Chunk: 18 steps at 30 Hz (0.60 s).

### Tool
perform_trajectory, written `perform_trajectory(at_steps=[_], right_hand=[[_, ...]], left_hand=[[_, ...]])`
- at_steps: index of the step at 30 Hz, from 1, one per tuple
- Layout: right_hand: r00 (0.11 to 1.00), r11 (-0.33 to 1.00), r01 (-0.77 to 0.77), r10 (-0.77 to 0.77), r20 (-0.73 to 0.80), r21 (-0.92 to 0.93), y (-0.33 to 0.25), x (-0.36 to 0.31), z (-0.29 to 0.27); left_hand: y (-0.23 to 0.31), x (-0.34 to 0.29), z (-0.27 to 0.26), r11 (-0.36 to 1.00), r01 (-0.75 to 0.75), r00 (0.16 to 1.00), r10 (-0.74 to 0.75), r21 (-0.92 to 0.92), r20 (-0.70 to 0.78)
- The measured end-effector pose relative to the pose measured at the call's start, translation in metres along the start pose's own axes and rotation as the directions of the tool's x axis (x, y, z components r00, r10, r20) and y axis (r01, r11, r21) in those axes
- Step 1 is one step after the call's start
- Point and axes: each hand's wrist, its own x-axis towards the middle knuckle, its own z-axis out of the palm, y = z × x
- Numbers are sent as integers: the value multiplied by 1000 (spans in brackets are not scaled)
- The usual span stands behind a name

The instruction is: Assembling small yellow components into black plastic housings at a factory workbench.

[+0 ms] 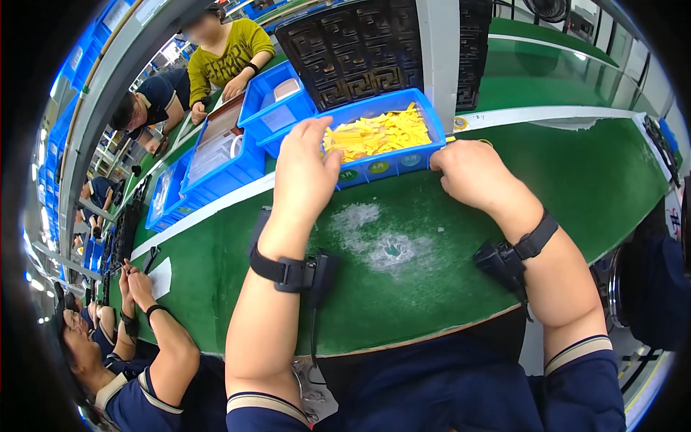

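A blue plastic bin (389,162) filled with yellow strips (378,133) is gripped at both ends on a green work table (576,180). The left hand (306,169) is laid over the bin's near left corner, its fingers curled over the rim and touching the strips; whether a strip is pinched cannot be told. The right hand (471,173) is closed into a loose fist against the bin's right end, fingers tucked under and hidden from view. A black wrist strap (288,272) is worn on the left forearm and a second black strap (529,243) on the right. A worn, whitish patch (385,241) is seen on the table between the forearms. A black patterned tray (356,54) is stood just beyond the bin. Further blue bins (277,108) are lined up to the far left, where other seated workers are seen along the table's edge.
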Motion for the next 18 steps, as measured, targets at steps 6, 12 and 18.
perform_trajectory(at_steps=[6, 12, 18], right_hand=[[998, 982, 33, -24, 51, -184, -5, 2, -1], [1000, 978, -10, 9, -5, -208, -2, 2, 1], [961, 961, -256, 264, 77, -107, -6, 6, -3]], left_hand=[[4, -23, -26, 997, 24, 999, -26, -70, -30], [-33, -59, -56, 922, 232, 959, -270, 311, 85], [-52, -71, -60, 800, 441, 808, -551, 406, 208]])
